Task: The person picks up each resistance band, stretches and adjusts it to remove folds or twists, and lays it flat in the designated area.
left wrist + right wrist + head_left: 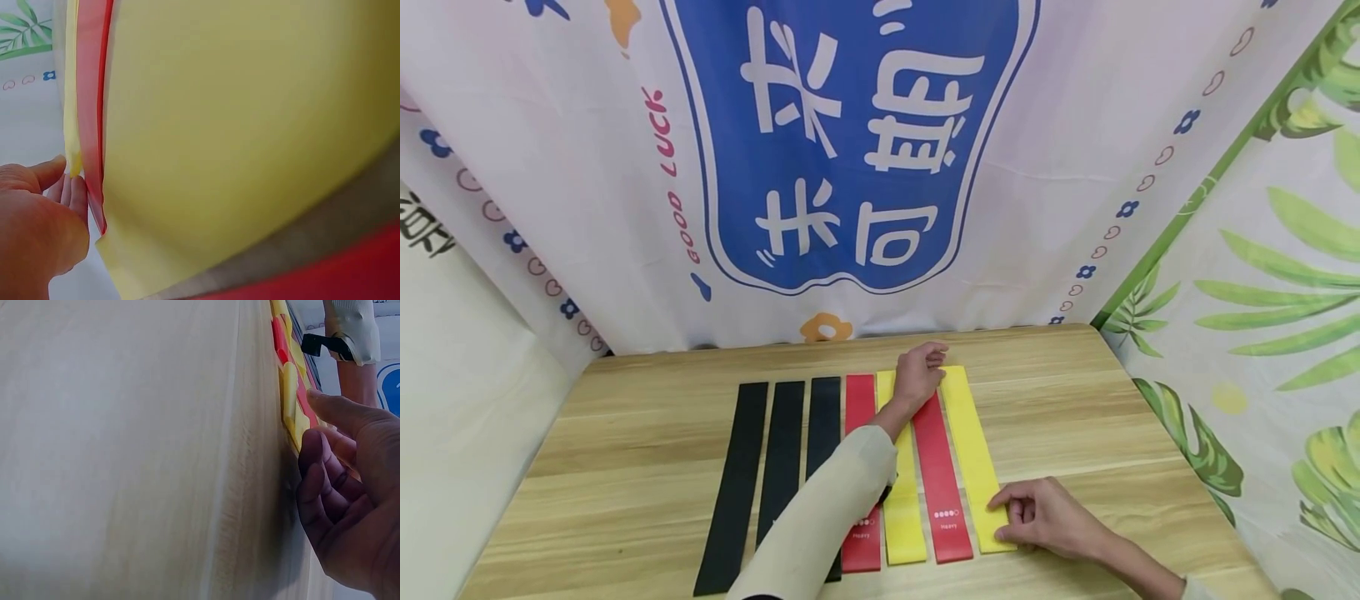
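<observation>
Flat resistance bands lie side by side on the table. The rightmost yellow band (968, 442) has my left hand (920, 372) at its far end and my right hand (1051, 518) at its near end. Left of it come a red band (938, 454) marked "Heavy", another yellow band (906, 508) and another red band (860, 400), partly under my left forearm. In the left wrist view, thumb and fingers stand slightly apart beside the yellow band's end. My right fingers bend loosely by the band's edge, thumb and index apart in the right wrist view.
Three black bands (733, 483) lie at the left of the row, two partly covered by my left sleeve (827, 508). The wooden table (1075, 400) meets a printed cloth (1037, 208) at its back edge. Leaf-patterned cloth (1285, 333) hangs at the right.
</observation>
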### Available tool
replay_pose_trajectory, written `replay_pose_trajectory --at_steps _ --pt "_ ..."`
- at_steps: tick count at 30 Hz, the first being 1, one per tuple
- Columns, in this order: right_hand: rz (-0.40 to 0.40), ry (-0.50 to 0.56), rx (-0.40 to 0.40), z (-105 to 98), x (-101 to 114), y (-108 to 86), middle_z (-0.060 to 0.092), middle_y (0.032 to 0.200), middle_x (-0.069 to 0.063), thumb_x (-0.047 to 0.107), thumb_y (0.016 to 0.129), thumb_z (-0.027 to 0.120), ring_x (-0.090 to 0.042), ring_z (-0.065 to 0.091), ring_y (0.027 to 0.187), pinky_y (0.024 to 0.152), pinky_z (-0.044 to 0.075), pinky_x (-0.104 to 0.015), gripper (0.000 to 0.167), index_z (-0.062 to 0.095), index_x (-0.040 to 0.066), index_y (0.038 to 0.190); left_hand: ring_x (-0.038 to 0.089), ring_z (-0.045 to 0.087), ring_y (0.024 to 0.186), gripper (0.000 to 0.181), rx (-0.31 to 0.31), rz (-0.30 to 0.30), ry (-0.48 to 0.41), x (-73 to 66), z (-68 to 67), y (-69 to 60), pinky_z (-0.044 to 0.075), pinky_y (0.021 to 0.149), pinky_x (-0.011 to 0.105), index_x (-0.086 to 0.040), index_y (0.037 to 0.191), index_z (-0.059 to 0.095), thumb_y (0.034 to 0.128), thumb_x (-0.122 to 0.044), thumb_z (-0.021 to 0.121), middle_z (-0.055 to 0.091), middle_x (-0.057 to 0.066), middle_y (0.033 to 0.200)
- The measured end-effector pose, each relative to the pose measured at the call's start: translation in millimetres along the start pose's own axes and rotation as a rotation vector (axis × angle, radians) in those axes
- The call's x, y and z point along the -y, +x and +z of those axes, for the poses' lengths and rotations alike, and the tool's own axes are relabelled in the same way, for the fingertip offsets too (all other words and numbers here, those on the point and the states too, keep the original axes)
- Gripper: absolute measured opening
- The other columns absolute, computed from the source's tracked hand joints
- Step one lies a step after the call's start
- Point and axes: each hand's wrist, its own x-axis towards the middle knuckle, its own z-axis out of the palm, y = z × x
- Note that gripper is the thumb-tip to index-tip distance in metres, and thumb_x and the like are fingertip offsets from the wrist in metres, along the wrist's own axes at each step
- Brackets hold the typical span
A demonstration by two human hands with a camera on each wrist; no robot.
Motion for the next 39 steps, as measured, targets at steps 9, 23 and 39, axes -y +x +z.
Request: replay_pose_trajectory --at_steps 9,23,39 --pt "-0.059 -0.047 -0.05 -14.6 3.7 7.6 0.068 0.082 0.008 0.024 0.09 0.086 -0.001 0.058 0.067 0.059 0.051 -0.02 0.03 0.077 0.006 0.112 0.03 0.071 0.119 0.043 0.03 0.016 0.014 -0.5 -10.7 -0.4 0.059 0.098 0.035 0.0 0.135 0.07 0.0927 0.009 0.075 0.073 0.02 0.128" --pt "-0.185 -0.377 -0.311 -50.0 -9.2 25.8 0.075 0.102 0.001 0.017 0.091 0.085 -0.012 0.069 0.088 0.07 0.059 -0.028 0.022 0.077 0.01 0.11 0.027 0.063 0.132 0.053 0.138 0.059 0.263 -4.0 -51.7 -16.6 0.054 0.107 0.042 -0.013 0.149 0.061 0.0987 -0.017 0.077 0.067 0.008 0.143" --pt "-0.318 -0.808 -0.499 -81.0 -26.9 33.1 0.067 0.133 -0.026 0.019 0.084 0.088 -0.046 0.063 0.122 0.1 0.052 -0.064 0.048 0.072 -0.003 0.124 0.032 0.063 0.13 0.056 0.088 0.109 0.532 9.5 -159.2 -59.8 0.054 0.106 0.051 -0.012 0.152 0.057 0.1012 -0.025 0.074 0.062 0.013 0.15"
